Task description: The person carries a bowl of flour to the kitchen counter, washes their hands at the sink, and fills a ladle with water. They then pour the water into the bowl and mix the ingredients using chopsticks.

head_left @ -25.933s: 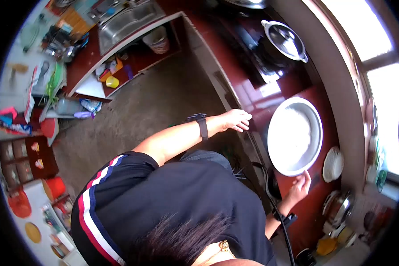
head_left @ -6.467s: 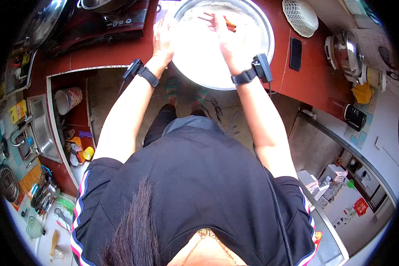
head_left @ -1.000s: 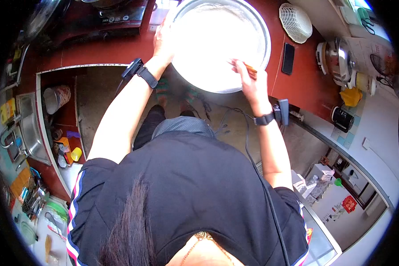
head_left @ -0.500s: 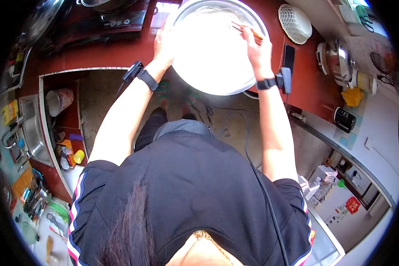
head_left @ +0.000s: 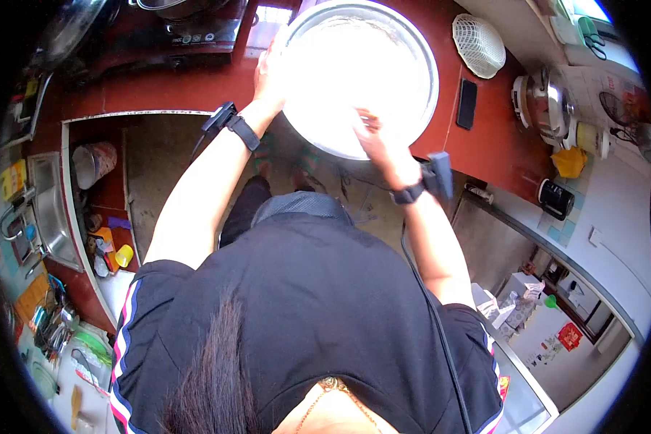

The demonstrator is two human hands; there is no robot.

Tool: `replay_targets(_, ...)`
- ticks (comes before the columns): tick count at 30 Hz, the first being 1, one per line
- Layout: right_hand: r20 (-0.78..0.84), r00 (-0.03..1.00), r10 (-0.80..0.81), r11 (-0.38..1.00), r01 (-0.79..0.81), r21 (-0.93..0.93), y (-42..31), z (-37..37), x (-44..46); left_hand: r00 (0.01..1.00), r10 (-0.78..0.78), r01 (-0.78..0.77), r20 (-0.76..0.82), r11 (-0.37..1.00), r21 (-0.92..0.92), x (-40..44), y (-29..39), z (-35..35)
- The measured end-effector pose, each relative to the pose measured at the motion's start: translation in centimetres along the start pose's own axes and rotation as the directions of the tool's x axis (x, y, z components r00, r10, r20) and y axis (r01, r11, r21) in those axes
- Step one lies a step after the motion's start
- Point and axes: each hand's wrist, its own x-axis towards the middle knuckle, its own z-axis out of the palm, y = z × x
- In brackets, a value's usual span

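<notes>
A wide metal basin [head_left: 432, 79] stands at the counter's edge, and glare washes out the white contents inside it. My left hand [head_left: 269, 76] grips the basin's left rim, its fingertips lost in the brightness. Over the near right part of the basin, my right hand [head_left: 376, 137] is curled and slightly blurred. Its fingers are closed round the chopsticks, of which only a small brownish bit shows; the rest disappears in the glare.
On the red counter [head_left: 441, 134] lie a black phone [head_left: 466, 103] and a white woven basket [head_left: 479, 46]. A cooktop [head_left: 173, 43] is at the left. Further right stand a glass-lidded pot [head_left: 553, 108] and a black mug [head_left: 557, 197]. A cable [head_left: 441, 325] runs down my right side.
My right hand has swung from the basin's far right side towards its near edge, with the chopsticks. My left hand stays at the left rim.
</notes>
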Motion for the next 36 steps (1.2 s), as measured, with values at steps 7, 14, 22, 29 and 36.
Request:
replay_targets(7, -0.142, 0.990, -0.006, 0.976, 0.037, 0.216, 8.6, -0.3, 4.0, 0.999, -0.028, 0.028, 0.017, 1.000, -0.005, -0.2, 0.2, -0.1)
replay_targets(14, -0.285, 0.956, 0.075, 0.948, 0.021, 0.318, 7.2, -2.7, 6.7, 1.000, -0.030, 0.030, 0.003, 0.999, 0.020, 0.0, 0.4, -0.1)
replay_targets(22, -0.118, 0.983, -0.138, 0.980, 0.118, -0.162, 8.8, 0.6, 2.5, 1.000, -0.030, 0.030, -0.004, 1.000, 0.002, -0.3, 0.6, -0.2)
replay_targets(29, -0.251, 0.962, 0.108, 0.968, -0.045, 0.246, 8.5, -3.8, 2.9, 0.999, -0.042, 0.041, 0.013, 0.998, 0.036, -0.1, -0.1, -0.1)
replay_targets(36, -0.192, 0.979, -0.066, 0.996, 0.076, 0.044, 11.1, 2.1, 0.8, 0.999, -0.049, 0.047, 0.013, 0.996, 0.080, -0.3, -0.1, 0.1)
